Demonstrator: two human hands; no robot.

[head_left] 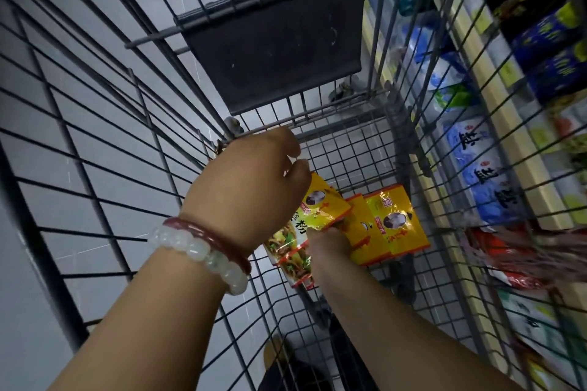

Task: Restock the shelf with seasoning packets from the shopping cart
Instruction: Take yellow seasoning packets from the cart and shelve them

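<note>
The left hand (pixel 254 181), nearest the lens with a pale bead bracelet (pixel 203 252) and a red bangle (pixel 211 236) on its wrist, curls its fingers over the top of a few yellow foil seasoning packets (pixel 305 219) held inside the grey wire shopping cart (pixel 336 149). The right hand (pixel 330 244) reaches in below, its fingers hidden behind the packets, so I cannot tell their grip. More yellow packets (pixel 394 225) lie on the cart floor just beside them. The step looks like gathering a bundle: square the edges together, take a firm hold low on the stack, and lift straight up clear of the wires. To the right, the cream shelf (pixel 508 111) holds blue-and-white bags (pixel 476 174).
</note>
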